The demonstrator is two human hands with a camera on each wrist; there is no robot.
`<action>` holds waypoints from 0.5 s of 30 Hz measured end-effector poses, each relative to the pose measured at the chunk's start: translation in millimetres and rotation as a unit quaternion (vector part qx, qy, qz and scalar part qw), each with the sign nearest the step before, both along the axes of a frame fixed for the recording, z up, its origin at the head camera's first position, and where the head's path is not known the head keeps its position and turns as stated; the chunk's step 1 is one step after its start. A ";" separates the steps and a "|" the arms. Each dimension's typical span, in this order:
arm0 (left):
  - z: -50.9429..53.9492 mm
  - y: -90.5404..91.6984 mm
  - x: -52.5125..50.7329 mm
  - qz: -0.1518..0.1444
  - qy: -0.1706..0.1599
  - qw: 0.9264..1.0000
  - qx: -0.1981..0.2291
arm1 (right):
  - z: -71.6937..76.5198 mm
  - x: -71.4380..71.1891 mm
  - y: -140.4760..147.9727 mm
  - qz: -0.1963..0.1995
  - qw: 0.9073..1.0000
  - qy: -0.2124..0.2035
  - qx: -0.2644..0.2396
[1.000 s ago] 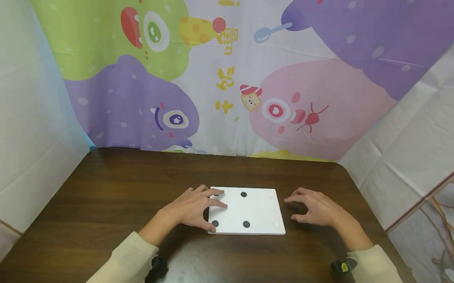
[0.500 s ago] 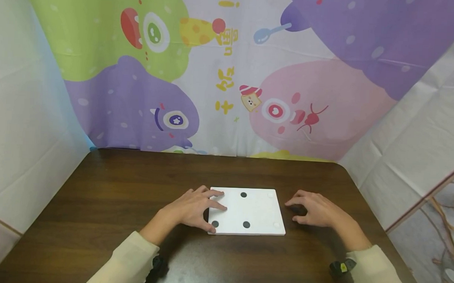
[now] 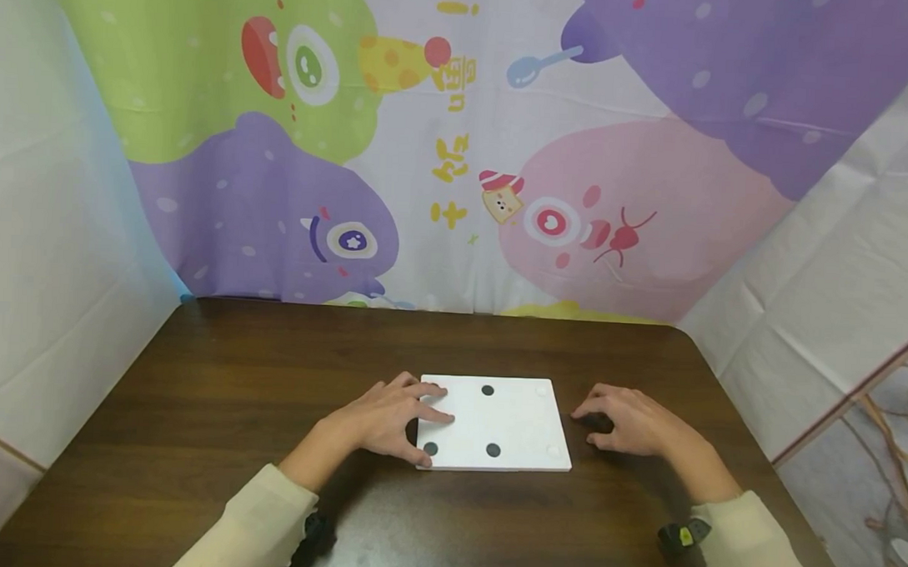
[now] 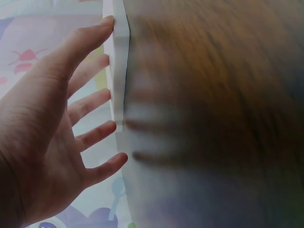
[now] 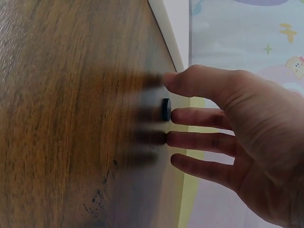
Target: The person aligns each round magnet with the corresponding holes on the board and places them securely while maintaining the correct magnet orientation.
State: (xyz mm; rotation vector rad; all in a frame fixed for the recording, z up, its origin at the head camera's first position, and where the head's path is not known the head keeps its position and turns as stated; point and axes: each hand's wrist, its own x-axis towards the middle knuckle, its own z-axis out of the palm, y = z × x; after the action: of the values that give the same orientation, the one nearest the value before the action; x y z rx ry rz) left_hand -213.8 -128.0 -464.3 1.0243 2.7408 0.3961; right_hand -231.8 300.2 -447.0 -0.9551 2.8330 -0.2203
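Observation:
A flat white board point(image 3: 505, 423) lies on the table, with black round discs or spots on its left and middle parts and faint pale circles along its right side. Over its left edge my left hand point(image 3: 389, 415) is spread, fingertips resting on the surface and thumb at the near left corner. To the right of the board, my right hand point(image 3: 633, 419) hovers low at the tabletop with relaxed, bent fingers. A small black disc point(image 5: 166, 109) shows on the table at one of its fingertips in the right wrist view; the thumb stays apart from it.
The dark brown wooden table point(image 3: 233, 376) carries the board. A cartoon-printed curtain point(image 3: 454, 275) hangs behind its far edge, and pale cloth sheets point(image 3: 792, 270) close off both sides.
My right hand has shifted slightly rightward and nearer to the body. My left index and middle fingertips have moved a little toward the near side; the board has stayed put.

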 end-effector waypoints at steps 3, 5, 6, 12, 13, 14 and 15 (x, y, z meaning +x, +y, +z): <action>-1.2 -0.5 0.7 0.003 -0.013 1.000 0.008 | -0.1 0.3 -0.5 0.001 1.000 0.002 0.003; -1.6 -0.7 1.3 0.005 -0.022 1.000 0.013 | -0.3 0.5 -0.8 0.000 1.000 0.003 0.005; -1.8 -0.7 1.5 0.006 -0.024 1.000 0.015 | -0.5 0.6 -0.9 0.000 1.000 0.004 0.007; -1.8 -1.1 2.4 0.008 -0.030 0.999 0.020 | -1.3 0.6 -1.5 -0.001 1.000 0.006 0.014; -1.4 -1.5 2.6 0.009 -0.031 0.999 0.020 | -1.3 0.5 -1.8 -0.002 1.000 0.005 0.014; -1.4 -1.7 2.6 0.009 -0.031 0.999 0.020 | -1.1 0.4 -2.1 -0.003 1.000 0.006 0.015; -1.1 -2.1 2.7 0.009 -0.031 0.999 0.020 | -0.9 0.3 -2.5 -0.003 1.000 0.007 0.016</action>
State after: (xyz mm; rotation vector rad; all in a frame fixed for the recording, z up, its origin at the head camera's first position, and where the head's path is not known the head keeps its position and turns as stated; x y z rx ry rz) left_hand -211.1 -130.1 -465.4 0.9796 2.6992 0.4791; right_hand -231.5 297.7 -447.9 -0.9452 2.8426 -0.1692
